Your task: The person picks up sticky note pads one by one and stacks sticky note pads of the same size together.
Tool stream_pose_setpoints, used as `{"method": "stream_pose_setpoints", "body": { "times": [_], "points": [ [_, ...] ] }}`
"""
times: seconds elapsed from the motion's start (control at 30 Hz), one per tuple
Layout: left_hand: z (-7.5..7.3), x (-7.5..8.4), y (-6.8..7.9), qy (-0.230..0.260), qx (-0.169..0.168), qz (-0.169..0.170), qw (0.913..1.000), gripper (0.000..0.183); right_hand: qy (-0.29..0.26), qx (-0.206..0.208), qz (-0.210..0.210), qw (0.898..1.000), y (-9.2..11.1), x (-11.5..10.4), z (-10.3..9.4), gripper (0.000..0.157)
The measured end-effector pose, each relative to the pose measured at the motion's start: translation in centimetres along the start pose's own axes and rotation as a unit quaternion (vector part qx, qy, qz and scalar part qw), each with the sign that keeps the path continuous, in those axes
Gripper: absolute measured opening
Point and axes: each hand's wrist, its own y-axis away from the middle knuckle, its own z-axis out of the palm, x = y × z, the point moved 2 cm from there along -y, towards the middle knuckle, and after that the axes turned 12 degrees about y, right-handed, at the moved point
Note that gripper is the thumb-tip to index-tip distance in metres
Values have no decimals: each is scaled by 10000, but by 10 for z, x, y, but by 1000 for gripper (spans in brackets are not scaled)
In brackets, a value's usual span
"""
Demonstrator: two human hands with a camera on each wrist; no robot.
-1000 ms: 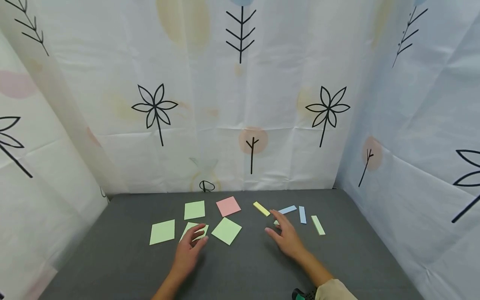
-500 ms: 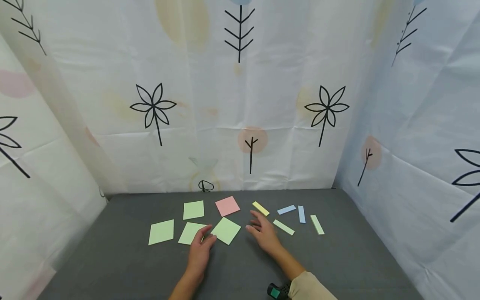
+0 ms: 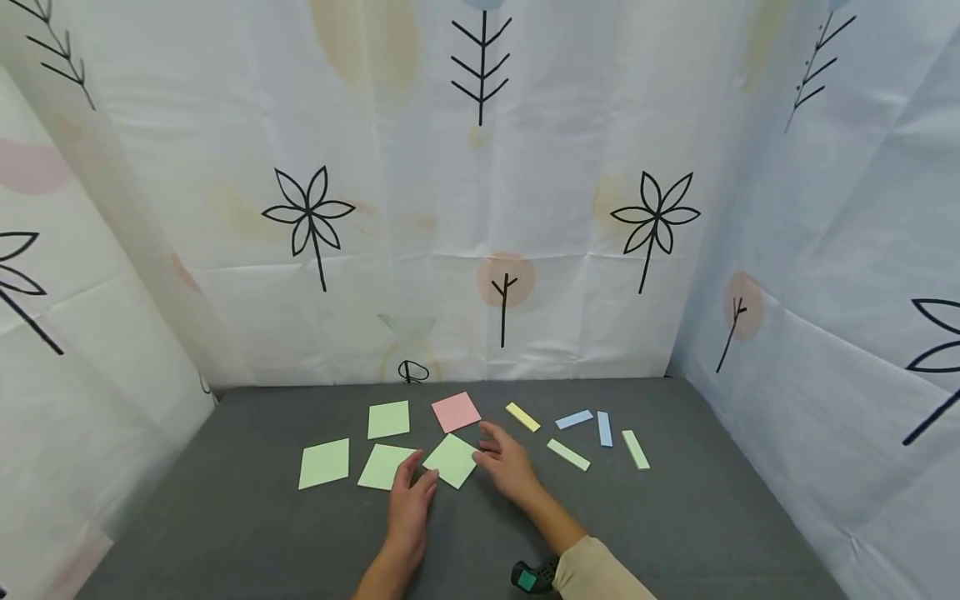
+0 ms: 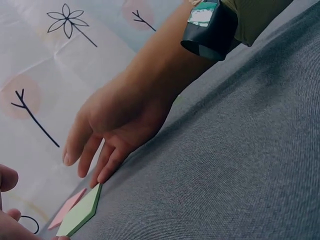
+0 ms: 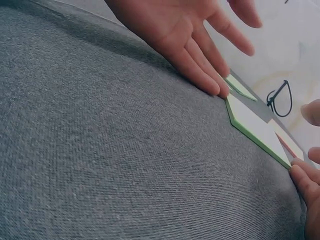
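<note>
Green square pad [image 3: 452, 461] on the grey bench [image 3: 472, 546], with a hand on either side.
From the fingers of the left hand [image 3: 408, 508] it lies at about 3 o'clock, from those of the right hand [image 3: 513, 473] at 8 or 9, both about equally near. Square, it has no long axis; one diagonal runs roughly 9 to 3 o'clock, from hand to hand. A pink square pad [image 3: 456, 412] lies at its 12 o'clock. Both hands' fingers are loosely spread, pinching nothing; lower fingertips appear to touch its opposite corners.
</note>
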Motion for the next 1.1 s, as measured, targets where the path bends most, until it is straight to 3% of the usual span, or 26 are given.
{"method": "stream_pose_setpoints", "body": {
  "times": [0.13,0.83,1.0,1.1],
  "points": [
    [1,-5,0,-199,-87,52,9998,52,29,11,-12,10000,-4,21,9,48],
    [-2,-8,-19,-1092,-780,207,9907,49,374,195,317,9986,19,15,8,37],
    [-4,-6,-20,-1512,-963,312,9833,46,376,167,239,9989,18,16,6,38],
    [-5,-4,-22,-1902,-1130,501,9739,47,468,111,121,9988,16,18,4,39]
  ]
}}
